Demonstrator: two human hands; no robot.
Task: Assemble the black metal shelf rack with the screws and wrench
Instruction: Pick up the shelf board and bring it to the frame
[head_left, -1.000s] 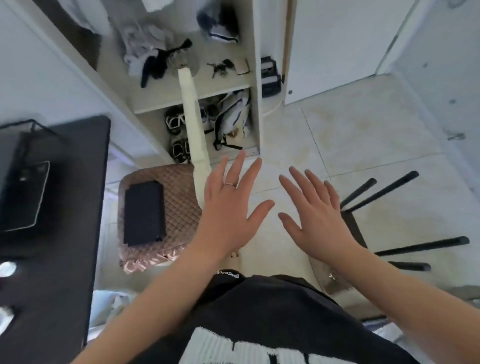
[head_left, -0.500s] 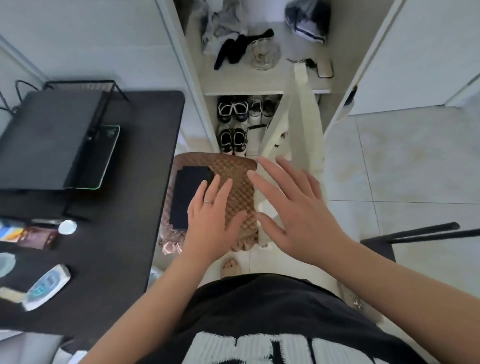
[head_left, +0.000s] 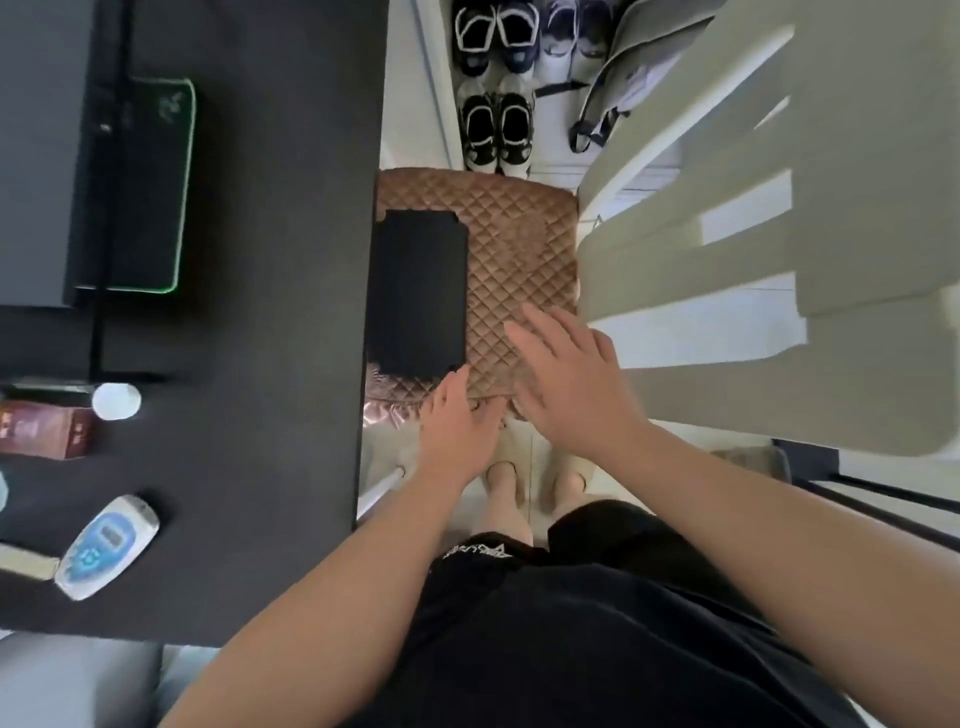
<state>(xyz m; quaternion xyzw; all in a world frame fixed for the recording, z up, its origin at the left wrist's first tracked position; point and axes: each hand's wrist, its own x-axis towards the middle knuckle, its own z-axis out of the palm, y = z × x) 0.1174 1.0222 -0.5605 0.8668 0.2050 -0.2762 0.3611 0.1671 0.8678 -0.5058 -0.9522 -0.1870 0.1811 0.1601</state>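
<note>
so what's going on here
A person stands over a brown quilted cushion beside a black desk. Both hands reach down toward it, open and holding nothing: the left hand at its near edge, the right hand just above. A flat black rectangular panel lies on the cushion. No assembly is under way yet.

legible text: none | black garment (head_left: 483, 564) print: blurred | desk mat (head_left: 150, 182) emblem: unclear

We look down on a matte black desk top (head_left: 270, 364) at left, a brown quilted seat cushion (head_left: 519, 244) just beside its edge, pale floor tiles (head_left: 691, 343), and a white shoe cupboard (head_left: 431, 78) holding black-and-white sneakers (head_left: 496, 130) beyond.
</note>
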